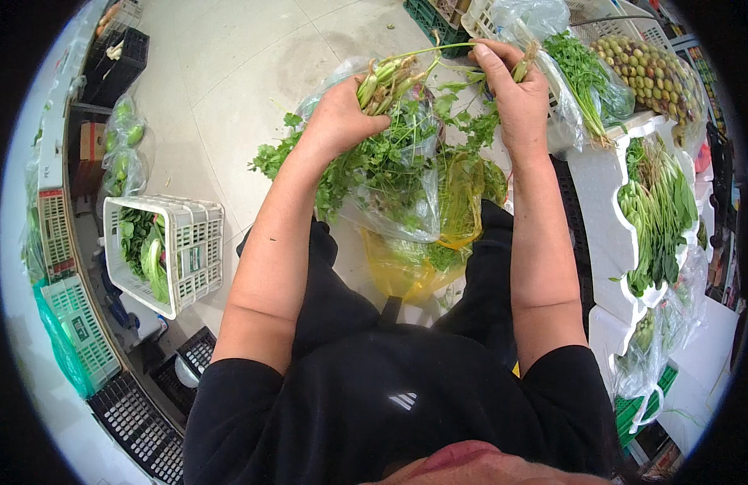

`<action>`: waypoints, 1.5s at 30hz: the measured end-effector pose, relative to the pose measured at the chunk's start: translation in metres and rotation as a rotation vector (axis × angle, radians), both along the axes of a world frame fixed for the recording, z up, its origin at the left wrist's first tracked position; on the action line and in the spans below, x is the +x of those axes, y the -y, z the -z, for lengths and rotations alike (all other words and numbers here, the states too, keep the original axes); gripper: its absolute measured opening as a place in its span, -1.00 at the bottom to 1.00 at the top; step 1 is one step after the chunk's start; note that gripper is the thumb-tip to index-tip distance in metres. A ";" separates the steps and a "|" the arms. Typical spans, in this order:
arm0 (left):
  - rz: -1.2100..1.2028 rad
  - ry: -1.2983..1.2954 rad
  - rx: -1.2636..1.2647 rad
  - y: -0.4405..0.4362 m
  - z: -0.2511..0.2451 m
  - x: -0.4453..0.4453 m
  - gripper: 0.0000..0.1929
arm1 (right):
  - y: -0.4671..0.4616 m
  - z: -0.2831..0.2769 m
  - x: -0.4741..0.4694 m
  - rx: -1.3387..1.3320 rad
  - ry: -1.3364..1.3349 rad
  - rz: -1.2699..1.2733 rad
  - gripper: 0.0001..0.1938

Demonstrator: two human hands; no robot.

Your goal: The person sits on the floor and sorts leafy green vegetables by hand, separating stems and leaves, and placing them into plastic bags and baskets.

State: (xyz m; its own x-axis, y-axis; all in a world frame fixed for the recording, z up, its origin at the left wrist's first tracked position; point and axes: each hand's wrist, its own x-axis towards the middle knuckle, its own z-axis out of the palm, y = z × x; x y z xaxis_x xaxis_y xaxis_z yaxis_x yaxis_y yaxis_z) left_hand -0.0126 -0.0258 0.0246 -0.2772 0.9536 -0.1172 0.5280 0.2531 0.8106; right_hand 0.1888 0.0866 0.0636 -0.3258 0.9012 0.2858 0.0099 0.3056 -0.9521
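My left hand (343, 118) grips a bunch of leafy celery-like greens (386, 82) by the stalks, their pale root ends upward and the leaves hanging below the wrist. In my right hand (519, 97) are a few stalks (522, 68) of similar greens. A single thin stem (450, 46) stretches between the bunch and my right fingertips. Under my hands lies an open clear plastic bag (404, 212) with more leafy greens around it. Below that, between my knees, a yellow plastic bag (404, 267) also holds greens.
To the left, a white plastic crate (195, 254) lies tipped on its side with leafy vegetables inside. At right stand a white foam box (601, 236) with green vegetables, bundled herbs (583, 85) and a bag of small round green-brown fruit (650, 76). Bagged green produce (125, 145) sits at left.
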 end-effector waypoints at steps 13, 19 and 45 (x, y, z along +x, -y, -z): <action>0.199 0.009 0.130 0.009 -0.022 0.000 -0.51 | -0.020 0.007 0.014 -0.339 -0.265 0.072 -0.76; 0.117 0.498 0.206 0.010 -0.035 -0.013 -0.40 | -0.018 0.016 0.009 -0.438 0.057 -0.083 -0.72; -0.214 0.650 0.238 0.002 -0.020 -0.028 -0.67 | -0.049 -0.003 0.049 -0.227 -0.496 0.156 -0.64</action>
State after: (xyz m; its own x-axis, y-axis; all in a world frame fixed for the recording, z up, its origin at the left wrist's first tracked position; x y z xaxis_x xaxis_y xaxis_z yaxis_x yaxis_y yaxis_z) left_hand -0.0406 -0.0278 0.0446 -0.4056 0.9065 -0.1175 -0.1205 0.0744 0.9899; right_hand 0.2374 0.1353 0.0663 -0.0595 0.9846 0.1642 -0.4268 0.1236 -0.8959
